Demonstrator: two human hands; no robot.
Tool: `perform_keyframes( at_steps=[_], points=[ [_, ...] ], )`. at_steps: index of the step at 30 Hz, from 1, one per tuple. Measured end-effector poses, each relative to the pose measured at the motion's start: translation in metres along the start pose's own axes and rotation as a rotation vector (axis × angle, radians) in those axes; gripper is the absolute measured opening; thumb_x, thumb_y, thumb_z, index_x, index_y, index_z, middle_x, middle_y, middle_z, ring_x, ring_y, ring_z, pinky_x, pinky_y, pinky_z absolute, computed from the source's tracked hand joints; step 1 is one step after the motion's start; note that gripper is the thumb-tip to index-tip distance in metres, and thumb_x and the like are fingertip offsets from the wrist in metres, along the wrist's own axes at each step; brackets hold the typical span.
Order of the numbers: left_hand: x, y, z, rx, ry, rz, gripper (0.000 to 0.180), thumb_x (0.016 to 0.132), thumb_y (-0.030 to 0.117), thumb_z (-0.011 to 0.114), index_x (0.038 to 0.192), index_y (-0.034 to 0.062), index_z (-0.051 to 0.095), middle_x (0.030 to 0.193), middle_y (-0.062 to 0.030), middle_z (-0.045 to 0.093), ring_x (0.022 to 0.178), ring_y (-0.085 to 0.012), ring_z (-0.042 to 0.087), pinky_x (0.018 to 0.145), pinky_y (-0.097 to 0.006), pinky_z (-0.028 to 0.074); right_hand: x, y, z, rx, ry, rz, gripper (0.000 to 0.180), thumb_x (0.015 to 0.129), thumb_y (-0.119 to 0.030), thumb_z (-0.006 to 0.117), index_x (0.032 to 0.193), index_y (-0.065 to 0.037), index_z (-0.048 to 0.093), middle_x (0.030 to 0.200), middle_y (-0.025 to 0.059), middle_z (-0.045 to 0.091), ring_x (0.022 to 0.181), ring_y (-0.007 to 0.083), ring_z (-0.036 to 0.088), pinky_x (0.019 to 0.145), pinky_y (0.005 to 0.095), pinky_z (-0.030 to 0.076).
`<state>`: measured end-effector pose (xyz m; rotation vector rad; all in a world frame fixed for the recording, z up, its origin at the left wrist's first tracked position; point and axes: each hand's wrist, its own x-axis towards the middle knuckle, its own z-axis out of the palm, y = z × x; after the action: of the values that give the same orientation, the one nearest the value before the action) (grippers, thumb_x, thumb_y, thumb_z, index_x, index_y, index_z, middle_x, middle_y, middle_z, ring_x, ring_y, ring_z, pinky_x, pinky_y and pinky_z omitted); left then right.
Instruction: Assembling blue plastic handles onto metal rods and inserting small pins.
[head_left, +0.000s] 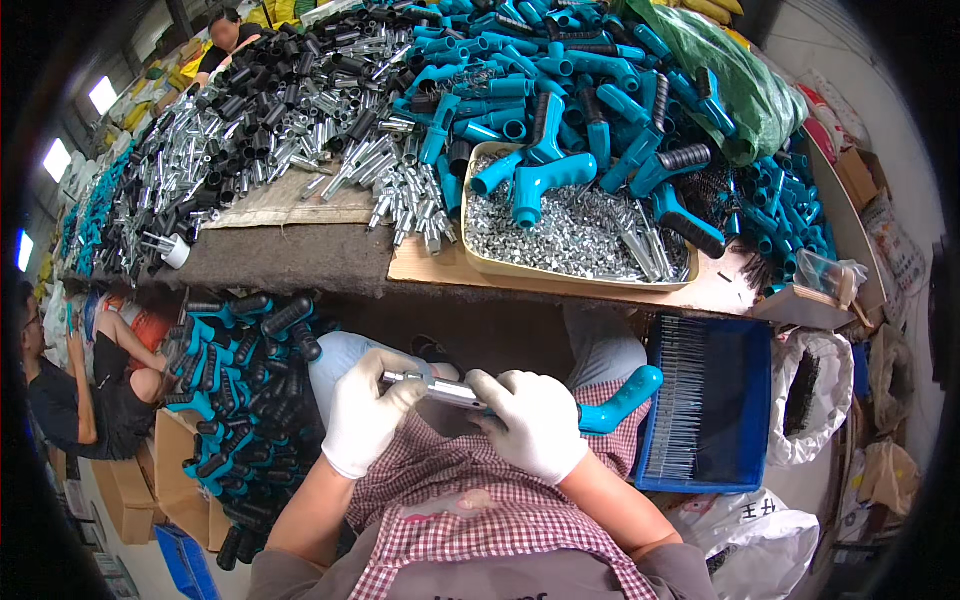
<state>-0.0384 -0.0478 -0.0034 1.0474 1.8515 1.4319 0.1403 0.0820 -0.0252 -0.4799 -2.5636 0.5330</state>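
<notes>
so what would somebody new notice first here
Probably the big heap of teal handles across the top of the picture, partly under a green sheet at right. Next, the shallow tray of small metal pieces at the near edge of the table. Then, lower centre, the white-gloved left hand and right hand gripping a silver tube, a curved teal handle jutting out beyond the right.

White-gloved left hand (368,416) and right hand (537,422), both curled, below frame centre; bare forearms (312,512) converge from the lower edge.
</notes>
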Motion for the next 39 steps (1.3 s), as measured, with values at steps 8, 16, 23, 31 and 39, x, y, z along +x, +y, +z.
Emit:
perform_keyframes(
  at_steps=[8,16,23,31,39],
  points=[
    [0.004,0.009,-0.005,0.095,-0.082,0.051,0.028,0.089,0.022,0.074,0.097,-0.0016,0.061,0.084,-0.0076,0.068,0.073,-0.0147,0.065,0.068,-0.029,0.052,0.002,0.0,-0.01,0.066,-0.138,0.08,0.045,0.073,-0.024,0.079,0.113,-0.008,0.065,0.08,0.0123,0.064,0.073,0.0309,0.065,0.065,0.0418,0.051],
    [0.01,0.006,-0.011,0.169,-0.144,0.388,0.038,0.085,0.038,0.076,0.091,0.0029,0.062,0.076,-0.0063,0.066,0.067,-0.018,0.063,0.064,-0.031,0.051,0.011,0.009,-0.023,0.631,-0.414,0.199,0.042,0.081,-0.031,0.074,0.113,-0.004,0.068,0.091,0.0172,0.07,0.084,0.0316,0.07,0.076,0.0379,0.055],
    [0.002,-0.019,0.006,-0.12,-0.023,-0.028,0.021,0.09,0.017,0.07,0.096,0.0007,0.059,0.089,-0.0078,0.065,0.083,-0.0141,0.061,0.074,-0.03,0.049,0.01,-0.004,-0.004,-0.03,-0.115,0.026,0.035,0.076,-0.031,0.076,0.102,-0.01,0.068,0.073,0.0092,0.062,0.068,0.0308,0.065,0.06,0.0409,0.051],
    [0.012,0.01,-0.023,0.185,-0.463,0.522,0.023,0.077,0.008,0.075,0.096,0.0045,0.064,0.096,-0.0145,0.064,0.086,-0.0277,0.064,0.078,-0.036,0.05,0.009,0.029,-0.019,0.807,-0.59,0.207,0.041,0.083,-0.029,0.072,0.116,-0.004,0.07,0.1,0.0218,0.071,0.084,0.0324,0.07,0.079,0.0363,0.053],
    [-0.002,0.028,-0.017,0.362,-0.315,0.09,0.027,0.082,0.006,0.068,0.109,0.0019,0.068,0.101,-0.016,0.068,0.092,-0.0298,0.068,0.084,-0.037,0.054,0.013,0.013,-0.028,0.405,-0.45,0.138,0.042,0.079,-0.031,0.073,0.112,-0.006,0.069,0.095,0.0191,0.07,0.088,0.0364,0.068,0.079,0.0416,0.054]
  ],
)
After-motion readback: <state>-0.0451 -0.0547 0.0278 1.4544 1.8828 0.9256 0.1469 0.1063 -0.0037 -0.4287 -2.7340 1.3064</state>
